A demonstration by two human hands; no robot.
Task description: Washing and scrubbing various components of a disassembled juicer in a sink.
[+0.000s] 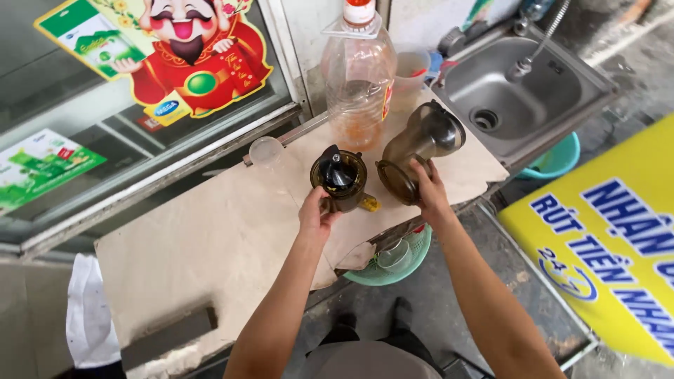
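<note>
A smoky-brown juicer bowl [342, 177] with a black auger inside stands on the beige counter [210, 245]. My left hand [317, 213] grips its near side. My right hand [425, 189] holds a dark translucent juicer lid with a feed chute [421, 144], tilted on its side just right of the bowl. A small yellow spout cap [370, 204] sticks out from the bowl's base.
A large clear plastic bottle [359, 70] with an orange cap stands behind the bowl. A clear plastic cup [267, 150] sits to the left. A steel sink [519, 91] with a tap is at right. A green basket [393, 260] sits below the counter edge. A white cloth [88, 316] hangs at left.
</note>
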